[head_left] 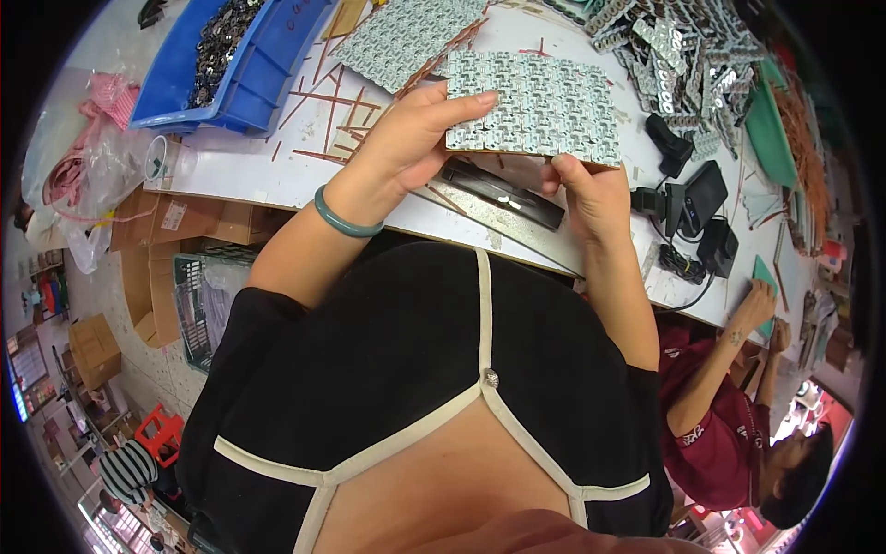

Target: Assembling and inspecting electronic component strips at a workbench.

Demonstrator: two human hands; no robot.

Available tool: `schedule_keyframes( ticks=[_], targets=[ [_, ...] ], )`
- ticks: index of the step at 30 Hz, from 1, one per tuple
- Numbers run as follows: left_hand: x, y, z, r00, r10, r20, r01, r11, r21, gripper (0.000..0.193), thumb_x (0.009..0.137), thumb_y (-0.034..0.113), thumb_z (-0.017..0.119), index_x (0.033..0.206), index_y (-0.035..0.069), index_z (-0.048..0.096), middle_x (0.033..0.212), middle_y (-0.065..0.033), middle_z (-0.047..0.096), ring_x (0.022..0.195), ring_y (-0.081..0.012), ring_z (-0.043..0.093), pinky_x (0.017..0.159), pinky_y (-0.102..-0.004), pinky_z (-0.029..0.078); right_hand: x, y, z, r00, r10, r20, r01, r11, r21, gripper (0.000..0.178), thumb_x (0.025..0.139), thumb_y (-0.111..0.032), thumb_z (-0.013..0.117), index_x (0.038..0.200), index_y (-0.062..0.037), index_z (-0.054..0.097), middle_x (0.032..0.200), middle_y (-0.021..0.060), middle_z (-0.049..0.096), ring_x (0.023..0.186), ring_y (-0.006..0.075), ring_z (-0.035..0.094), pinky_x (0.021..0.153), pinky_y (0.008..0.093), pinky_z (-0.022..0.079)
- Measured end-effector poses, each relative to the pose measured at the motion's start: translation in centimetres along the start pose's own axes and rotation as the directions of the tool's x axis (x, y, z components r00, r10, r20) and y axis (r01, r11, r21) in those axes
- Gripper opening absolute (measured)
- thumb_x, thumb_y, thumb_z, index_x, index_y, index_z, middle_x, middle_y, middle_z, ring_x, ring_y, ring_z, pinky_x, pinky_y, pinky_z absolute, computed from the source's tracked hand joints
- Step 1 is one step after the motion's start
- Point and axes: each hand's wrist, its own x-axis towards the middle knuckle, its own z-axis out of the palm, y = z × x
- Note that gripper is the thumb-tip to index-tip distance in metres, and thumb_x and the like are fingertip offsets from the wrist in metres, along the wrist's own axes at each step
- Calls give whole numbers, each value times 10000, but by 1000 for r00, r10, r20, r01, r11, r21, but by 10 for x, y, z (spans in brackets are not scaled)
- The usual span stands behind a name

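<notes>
Both my hands hold up a flat rectangular panel covered in small, repeated silver and pale-green pieces, with a brown lower edge. My left hand grips its left side, thumb on the top face and fingers beneath. At the lower right corner, my right hand pinches the edge, its thumb near the rim; some fingers are hidden. Under the panel, a long dark bar-shaped tool lies on the white table beside a flat metal strip. A similar patterned panel rests farther back, to the left.
A blue bin of small dark parts stands at left, near thin brown strips. Silver perforated strips heap at the back right. Black devices with cables sit right, near a green tray. Another person works at right.
</notes>
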Motion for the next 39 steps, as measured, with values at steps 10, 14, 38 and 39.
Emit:
schedule_keyframes(
  ticks=[10,14,38,39],
  targets=[
    [7,7,-10,917,321,-237,-318,947,54,261,897,93,608,1137,10,545,1105,-77,625,1002,-159,593,888,-340,480,50,-13,-50,938,-344,-44,203,649,-733,406,852,-156,662,1204,10,545,1030,117,633,866,182,613,726,298,488],
    [-4,-1,-8,877,479,-33,-420,800,429,183,798,-31,642,972,26,655,1066,-79,647,1009,-161,583,888,-302,466,23,-25,-42,985,-152,80,171,918,-358,664,891,-449,582,1362,-15,408,1333,144,494,1107,247,554,881,387,466],
    [10,-23,7,736,142,662,270,835,-479,386,1005,394,390,1058,40,535,860,-36,599,719,-105,570,640,-221,477,-24,-4,-18,987,-88,-132,111,977,180,369,887,-64,594,1233,5,486,1118,100,610,977,158,603,860,301,489],
    [5,-23,11,838,122,531,145,889,-434,365,1010,388,377,968,61,535,768,-21,566,617,-105,540,537,-213,441,-22,-4,-17,991,-65,-118,93,965,247,370,887,-64,596,1233,4,486,1123,100,608,982,159,602,863,303,490]
  ],
)
